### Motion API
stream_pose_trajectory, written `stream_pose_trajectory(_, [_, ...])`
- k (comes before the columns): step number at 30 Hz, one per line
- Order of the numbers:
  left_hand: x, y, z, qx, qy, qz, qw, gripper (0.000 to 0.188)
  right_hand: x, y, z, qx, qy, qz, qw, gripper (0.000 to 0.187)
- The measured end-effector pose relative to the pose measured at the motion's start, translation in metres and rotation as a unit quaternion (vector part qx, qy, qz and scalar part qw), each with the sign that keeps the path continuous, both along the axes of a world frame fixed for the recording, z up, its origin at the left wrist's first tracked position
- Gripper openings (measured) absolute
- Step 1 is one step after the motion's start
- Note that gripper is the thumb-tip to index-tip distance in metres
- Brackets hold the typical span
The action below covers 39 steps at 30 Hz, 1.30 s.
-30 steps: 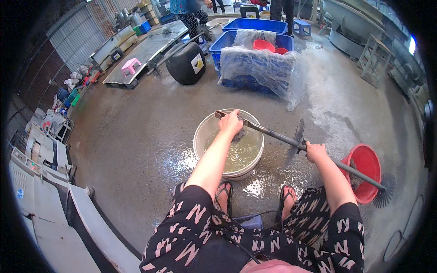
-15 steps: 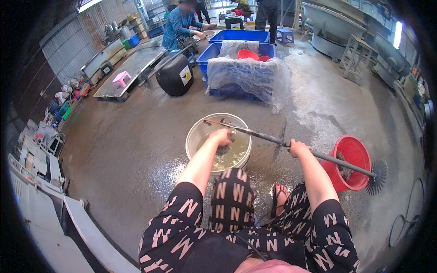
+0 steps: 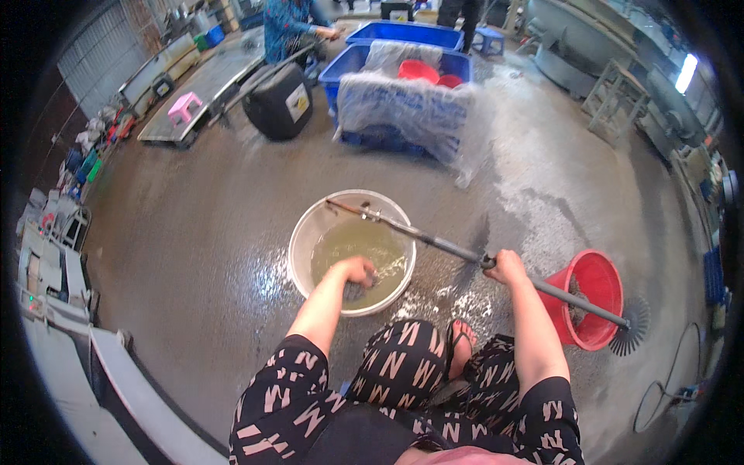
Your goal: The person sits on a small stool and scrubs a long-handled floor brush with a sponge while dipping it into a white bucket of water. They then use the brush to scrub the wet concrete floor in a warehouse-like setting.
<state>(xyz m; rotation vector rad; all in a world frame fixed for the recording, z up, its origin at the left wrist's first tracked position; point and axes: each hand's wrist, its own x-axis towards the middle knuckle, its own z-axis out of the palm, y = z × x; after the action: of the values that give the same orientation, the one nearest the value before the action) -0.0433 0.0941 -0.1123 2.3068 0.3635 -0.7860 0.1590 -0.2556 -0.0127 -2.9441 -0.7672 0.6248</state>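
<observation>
My right hand [image 3: 508, 266] is closed around a long grey pole [image 3: 442, 243] that slants across in front of me. Its rusty thin end rests over the far rim of a white bucket [image 3: 299, 267] holding cloudy greenish water. A round black bristle brush [image 3: 633, 327] sits at the pole's right end, beyond a red bucket [image 3: 612, 283] with something greyish inside. Low in the white bucket, near its close side, my left hand [image 3: 355, 270] has its fingers curled on a dark grey scouring pad [image 3: 353, 292], partly hidden by the hand and blurred.
Blue tubs [image 3: 329, 74] draped with clear plastic sheet [image 3: 403, 116] and holding red basins stand ahead. A black jerrycan [image 3: 277, 102] and a pink stool [image 3: 184, 108] are left of them. A person in blue [image 3: 285, 35] works beyond. Grey machinery [image 3: 62, 341] lines the left; a hose [image 3: 670, 387] lies right.
My left hand has come away from the pole's thin end and dropped closer, toward the bucket's near side, with the pad. My right hand keeps hold of the pole. The view has tilted downward.
</observation>
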Motion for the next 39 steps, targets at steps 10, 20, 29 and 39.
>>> stream_pose_trajectory(10, [0.037, -0.028, 0.103, 0.082, -0.557, 0.413, 0.716, 0.027, -0.011, 0.015, 0.003, 0.019, -0.052, 0.024, 0.998, 0.025])
stream_pose_trajectory(20, [0.043, -0.012, 0.084, 0.226, -0.577, 0.394, 0.679, 0.026, -0.013, 0.022, 0.016, -0.004, -0.028, 0.013, 1.0, 0.029])
stream_pose_trajectory(29, [0.037, -0.03, 0.094, 0.196, -0.537, 0.325, 0.753, 0.024, 0.001, 0.009, -0.002, 0.005, -0.028, 0.007, 1.0, 0.033])
stream_pose_trajectory(39, [0.037, -0.025, 0.107, 0.187, -0.488, 0.31, 0.794, 0.023, -0.004, 0.007, 0.006, 0.008, -0.006, -0.008, 1.0, 0.031])
